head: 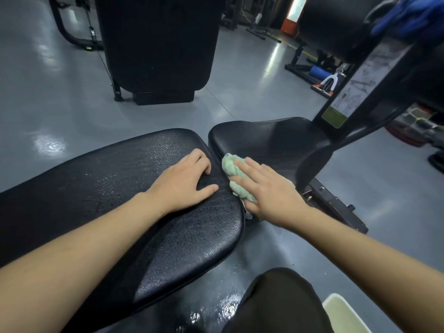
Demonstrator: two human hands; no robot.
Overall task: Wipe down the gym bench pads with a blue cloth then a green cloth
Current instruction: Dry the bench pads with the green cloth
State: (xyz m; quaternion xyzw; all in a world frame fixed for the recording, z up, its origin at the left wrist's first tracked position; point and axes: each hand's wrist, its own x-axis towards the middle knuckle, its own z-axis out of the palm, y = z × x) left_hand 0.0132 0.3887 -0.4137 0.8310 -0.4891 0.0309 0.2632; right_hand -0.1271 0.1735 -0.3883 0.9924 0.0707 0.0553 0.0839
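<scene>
Head view, read from 9 o'clock to 3 o'clock. The long bench pad (134,188), black, textured and beaded with moisture, fills the lower left; the left hand (183,182) lies flat on its near end at centre, fingers together and curled slightly at the pad's edge, thumb splayed, holding nothing. Just toward 3 o'clock, the green cloth (234,176) sits bunched over the gap between this pad and the seat pad (276,143), pressed down by the right hand (266,193), whose fingers lie extended and close together on top of it. A blue cloth (413,15) appears draped on the machine at 1 o'clock, well apart from both hands. The green cloth looks light, limp and probably damp; it likely handles best wadded under a flat palm, not pinched by a corner. The wet vinyl pads look firm but probably slippery.
</scene>
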